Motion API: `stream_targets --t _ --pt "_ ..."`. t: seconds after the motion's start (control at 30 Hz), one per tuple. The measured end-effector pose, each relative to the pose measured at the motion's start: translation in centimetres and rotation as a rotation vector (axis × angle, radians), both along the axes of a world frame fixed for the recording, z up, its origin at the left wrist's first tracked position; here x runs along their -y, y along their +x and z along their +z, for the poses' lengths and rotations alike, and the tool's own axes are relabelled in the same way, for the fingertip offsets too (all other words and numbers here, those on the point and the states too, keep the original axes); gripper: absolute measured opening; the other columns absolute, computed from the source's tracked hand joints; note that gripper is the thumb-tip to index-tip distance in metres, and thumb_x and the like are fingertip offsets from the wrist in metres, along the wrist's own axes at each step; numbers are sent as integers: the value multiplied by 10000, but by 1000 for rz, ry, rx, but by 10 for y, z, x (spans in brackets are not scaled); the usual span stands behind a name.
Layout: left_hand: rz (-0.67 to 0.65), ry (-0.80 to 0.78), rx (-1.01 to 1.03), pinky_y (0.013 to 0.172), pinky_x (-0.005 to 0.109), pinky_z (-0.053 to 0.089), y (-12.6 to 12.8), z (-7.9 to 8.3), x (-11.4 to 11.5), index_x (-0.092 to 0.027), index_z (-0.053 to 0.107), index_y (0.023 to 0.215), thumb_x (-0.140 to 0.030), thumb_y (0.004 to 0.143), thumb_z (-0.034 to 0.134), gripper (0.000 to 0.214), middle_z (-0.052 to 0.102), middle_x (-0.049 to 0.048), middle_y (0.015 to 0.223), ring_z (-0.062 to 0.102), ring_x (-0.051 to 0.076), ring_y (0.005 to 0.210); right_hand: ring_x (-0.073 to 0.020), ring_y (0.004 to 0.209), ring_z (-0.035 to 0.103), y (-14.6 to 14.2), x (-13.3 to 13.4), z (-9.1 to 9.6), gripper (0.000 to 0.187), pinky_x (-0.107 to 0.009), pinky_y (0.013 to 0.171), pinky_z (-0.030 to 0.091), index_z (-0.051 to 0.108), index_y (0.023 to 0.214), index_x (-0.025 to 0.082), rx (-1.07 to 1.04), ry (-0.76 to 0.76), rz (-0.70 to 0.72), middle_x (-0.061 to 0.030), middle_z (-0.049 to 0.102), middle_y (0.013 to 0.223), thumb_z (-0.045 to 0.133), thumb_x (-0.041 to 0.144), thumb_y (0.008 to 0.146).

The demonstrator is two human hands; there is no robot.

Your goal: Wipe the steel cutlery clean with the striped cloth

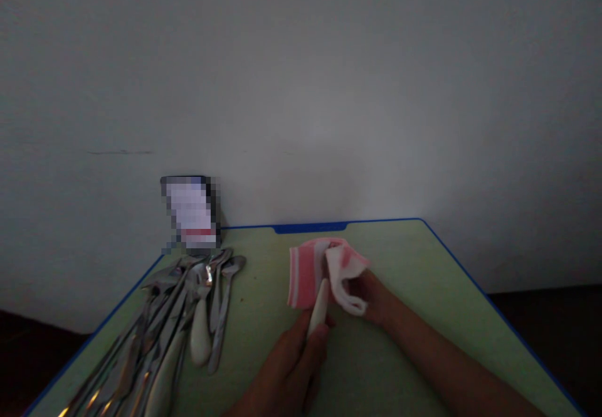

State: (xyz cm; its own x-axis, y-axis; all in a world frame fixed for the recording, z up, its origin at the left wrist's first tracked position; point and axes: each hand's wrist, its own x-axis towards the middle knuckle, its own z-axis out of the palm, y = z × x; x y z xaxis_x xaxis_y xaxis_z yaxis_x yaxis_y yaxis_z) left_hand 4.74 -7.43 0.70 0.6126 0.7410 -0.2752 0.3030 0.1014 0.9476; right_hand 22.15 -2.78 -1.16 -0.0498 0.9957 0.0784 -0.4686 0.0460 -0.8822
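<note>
My left hand (296, 357) is closed around the pale handle of a piece of cutlery (320, 304), which points away from me. Its far end is hidden in a pink and white striped cloth (305, 276), so I cannot tell its kind. My right hand (375, 298) grips that cloth from the right side, with most of its fingers hidden behind the folds. Both hands are above the middle of a light green table (404, 354).
A pile of metal cutlery (164, 316) covers the table's left side, with spoons, forks and pale handles among it. Behind the pile a phone (192, 213), its screen blurred, leans by the wall (320, 91). Blue trim (458, 263) edges the table.
</note>
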Motion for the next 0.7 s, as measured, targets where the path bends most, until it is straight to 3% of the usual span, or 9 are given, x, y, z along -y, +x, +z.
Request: stream_targets --t 0.27,0.4,0.57,0.7 --pt "-66 112 -58 471 211 352 -2 5 -4 -160 506 1090 -479 879 376 404 471 -38 498 432 123 459 -103 563 522 -16 1 -3 312 -230 564 413 626 820 154 -33 -109 50 -5 605 668 662 429 679" --pt "-51 122 -69 457 197 348 -2 2 -2 -160 493 1052 -479 895 343 385 435 -55 511 396 99 442 -86 506 455 -17 1 -7 338 -218 510 351 606 730 153 59 -99 -91 17 554 599 589 490 729" --pt "-99 90 -86 441 191 344 -1 7 -4 -152 461 1060 -486 905 305 400 427 -55 541 388 88 438 -103 493 438 -16 -2 -14 458 -230 466 303 596 687 160 143 -207 -273 13 535 544 510 609 723" --pt "-90 40 -39 452 194 337 -2 12 -2 -142 450 1107 -483 900 333 416 424 -46 584 389 90 475 -96 459 407 -16 -3 -13 452 -228 445 288 583 721 171 125 -192 -161 25 512 518 487 613 738"
